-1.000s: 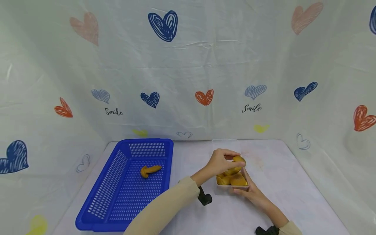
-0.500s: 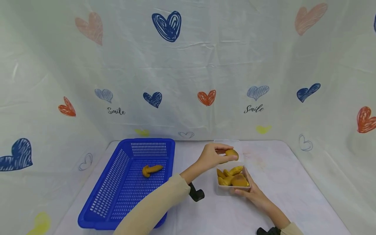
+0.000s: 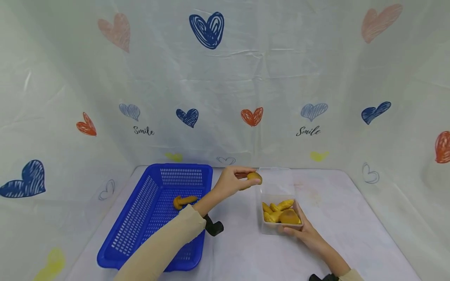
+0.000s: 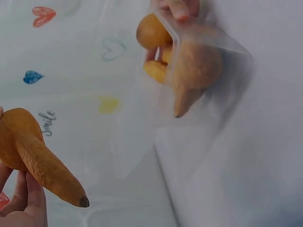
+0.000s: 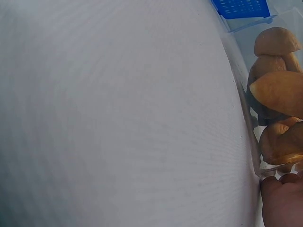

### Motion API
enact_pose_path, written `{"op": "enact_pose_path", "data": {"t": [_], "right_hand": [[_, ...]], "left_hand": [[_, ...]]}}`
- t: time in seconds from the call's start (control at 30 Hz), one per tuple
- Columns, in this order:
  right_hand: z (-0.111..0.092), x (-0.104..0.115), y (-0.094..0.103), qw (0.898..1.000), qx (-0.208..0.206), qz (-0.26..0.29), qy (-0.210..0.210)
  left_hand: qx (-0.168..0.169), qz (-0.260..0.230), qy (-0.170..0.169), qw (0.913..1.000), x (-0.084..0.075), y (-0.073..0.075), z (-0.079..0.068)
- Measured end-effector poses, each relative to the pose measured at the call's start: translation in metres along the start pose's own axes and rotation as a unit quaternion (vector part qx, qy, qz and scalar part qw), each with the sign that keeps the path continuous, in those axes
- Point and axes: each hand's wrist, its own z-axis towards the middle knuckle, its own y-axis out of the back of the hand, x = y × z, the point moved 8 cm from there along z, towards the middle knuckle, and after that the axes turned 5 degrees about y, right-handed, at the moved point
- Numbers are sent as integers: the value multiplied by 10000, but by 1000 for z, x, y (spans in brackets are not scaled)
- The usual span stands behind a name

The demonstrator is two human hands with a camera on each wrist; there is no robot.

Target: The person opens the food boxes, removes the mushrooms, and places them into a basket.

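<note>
My left hand (image 3: 226, 184) pinches a yellow-brown mushroom (image 3: 254, 178) by its cap, above the table between the blue basket and the clear plastic box. In the left wrist view that mushroom (image 4: 49, 165) has its stem pointing away from the fingers, ending in a dark tip. My right hand (image 3: 306, 231) grips the clear plastic box (image 3: 270, 229) by its right side, thumb at the front wall. Several mushrooms (image 3: 289, 216) lie inside the box. Its wall (image 5: 246, 118) shows at the edge of the right wrist view, with right-hand fingers (image 5: 284, 201) against the near corner.
The blue plastic basket (image 3: 109, 238) stands at the left with one mushroom (image 3: 183, 201) on its perforated bottom. A transparent lid (image 3: 275, 180) lies open behind the box. A white curtain (image 3: 225, 78) with printed hearts rises behind the white table (image 3: 351, 226).
My left hand has lifted the mushroom out of the box and carried it left, toward the basket. The right hand stays at the box. The head view has shifted slightly.
</note>
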Motion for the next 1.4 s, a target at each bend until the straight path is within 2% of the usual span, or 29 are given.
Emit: {"op": "enact_pose_path", "data": {"t": [0.2, 0.4, 0.63, 1.07, 1.4], "right_hand": [[-1, 3, -1, 10000, -24, 47, -42], [-1, 4, -2, 9999, -11, 89, -46], [-1, 5, -2, 9998, 27, 193, -58], [-1, -1, -1, 9997, 88, 224, -87], [-1, -4, -1, 9997, 87, 193, -118]], "left_hand": [[-139, 113, 60, 9998, 2, 31, -10], [-280, 144, -42, 9995, 5, 62, -21], [-394, 183, 268, 9987, 18, 91, -36], [-360, 653, 237, 9969, 51, 131, -65], [-90, 642, 346, 9973, 84, 144, -79]]}}
